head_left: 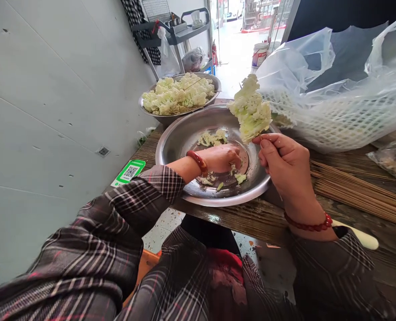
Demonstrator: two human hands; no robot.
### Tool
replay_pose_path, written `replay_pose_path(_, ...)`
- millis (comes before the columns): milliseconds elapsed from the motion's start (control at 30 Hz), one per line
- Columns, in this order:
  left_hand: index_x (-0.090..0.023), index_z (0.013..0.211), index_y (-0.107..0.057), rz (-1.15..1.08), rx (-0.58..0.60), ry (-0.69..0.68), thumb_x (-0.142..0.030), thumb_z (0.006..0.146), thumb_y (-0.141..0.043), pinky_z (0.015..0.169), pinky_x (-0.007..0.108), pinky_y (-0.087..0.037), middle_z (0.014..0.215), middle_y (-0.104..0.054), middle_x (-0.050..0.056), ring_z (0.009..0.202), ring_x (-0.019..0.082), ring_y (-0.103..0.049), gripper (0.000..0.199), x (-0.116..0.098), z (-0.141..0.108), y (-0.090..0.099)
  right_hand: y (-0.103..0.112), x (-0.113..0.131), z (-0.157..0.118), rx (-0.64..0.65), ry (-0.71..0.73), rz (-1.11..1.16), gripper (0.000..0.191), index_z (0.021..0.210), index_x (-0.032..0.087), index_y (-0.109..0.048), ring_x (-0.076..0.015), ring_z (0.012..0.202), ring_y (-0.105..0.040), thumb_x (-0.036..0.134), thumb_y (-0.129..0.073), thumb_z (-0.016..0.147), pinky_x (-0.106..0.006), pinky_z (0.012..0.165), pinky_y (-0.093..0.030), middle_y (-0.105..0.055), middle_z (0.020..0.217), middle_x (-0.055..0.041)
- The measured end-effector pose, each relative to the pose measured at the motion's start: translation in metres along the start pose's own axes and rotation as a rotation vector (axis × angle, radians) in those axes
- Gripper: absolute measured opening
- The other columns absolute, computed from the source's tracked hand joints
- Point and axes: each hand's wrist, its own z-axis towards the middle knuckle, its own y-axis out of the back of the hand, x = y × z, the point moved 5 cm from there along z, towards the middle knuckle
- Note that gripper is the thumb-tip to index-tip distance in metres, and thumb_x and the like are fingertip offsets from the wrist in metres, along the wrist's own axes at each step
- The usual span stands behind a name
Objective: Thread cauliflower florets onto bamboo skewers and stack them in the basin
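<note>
My right hand is closed in a pinch at the lower end of a skewer of pale cauliflower, held upright over the right rim of a wide steel basin. Down inside the basin is my left hand, its fingers bent toward the bottom beside small florets; whatever its fingertips hold, if anything, is hidden. A cluster of cauliflower pieces lies behind that hand, and a few bits are in front of it.
Behind the basin, a metal bowl is heaped with cauliflower. A large plastic bag stands at the right. Bare skewers and a pale handle lie on the wooden table. The wall is at left, near a green QR card.
</note>
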Motion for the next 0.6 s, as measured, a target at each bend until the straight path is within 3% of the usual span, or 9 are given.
replay_pose_path(100, -0.020, 0.095, -0.079, 0.056, 0.039, 0.016, -0.006, 0.076, -0.064, 0.077, 0.032, -0.042, 0.095, -0.066, 0.009, 0.091, 0.022, -0.060, 0.028, -0.004, 0.001, -0.007, 0.001, -0.001, -0.001, -0.006, 0.011, -0.009, 0.021, 0.095, 0.022, -0.073, -0.0117, 0.051, -0.047, 0.038, -0.059, 0.097, -0.025, 0.047, -0.035, -0.052, 0.059, 0.0032)
replay_pose_path(200, -0.018, 0.083, -0.076, 0.083, 0.043, 0.042, -0.008, 0.078, -0.063, 0.073, 0.032, -0.040, 0.091, -0.065, 0.010, 0.086, 0.021, -0.059, 0.017, -0.006, 0.004, -0.009, 0.001, -0.001, -0.001, -0.008, 0.012, -0.010, 0.020, 0.095, 0.023, -0.073, -0.0121, 0.051, -0.047, 0.038, -0.059, 0.097, -0.026, 0.047, -0.035, -0.053, 0.059, 0.0025)
replay_pose_path(333, -0.016, 0.072, -0.070, 0.070, 0.044, 0.098, -0.009, 0.082, -0.057, 0.074, 0.032, -0.039, 0.090, -0.066, 0.010, 0.083, 0.019, -0.057, 0.018, -0.001, 0.003, -0.002, 0.000, -0.001, -0.001, -0.011, 0.006, 0.012, 0.019, 0.094, 0.023, -0.073, -0.0122, 0.051, -0.048, 0.036, -0.060, 0.097, -0.026, 0.048, -0.037, -0.053, 0.058, 0.0026)
replay_pose_path(600, -0.019, 0.101, -0.073, 0.034, 0.116, 0.242, -0.010, 0.075, -0.061, 0.079, 0.029, -0.041, 0.104, -0.069, 0.007, 0.088, 0.018, -0.061, 0.030, 0.004, -0.025, 0.029, 0.000, -0.002, 0.001, 0.001, -0.003, 0.009, 0.019, 0.093, 0.023, -0.073, -0.0119, 0.051, -0.050, 0.035, -0.059, 0.097, -0.026, 0.047, -0.038, -0.053, 0.057, 0.0028)
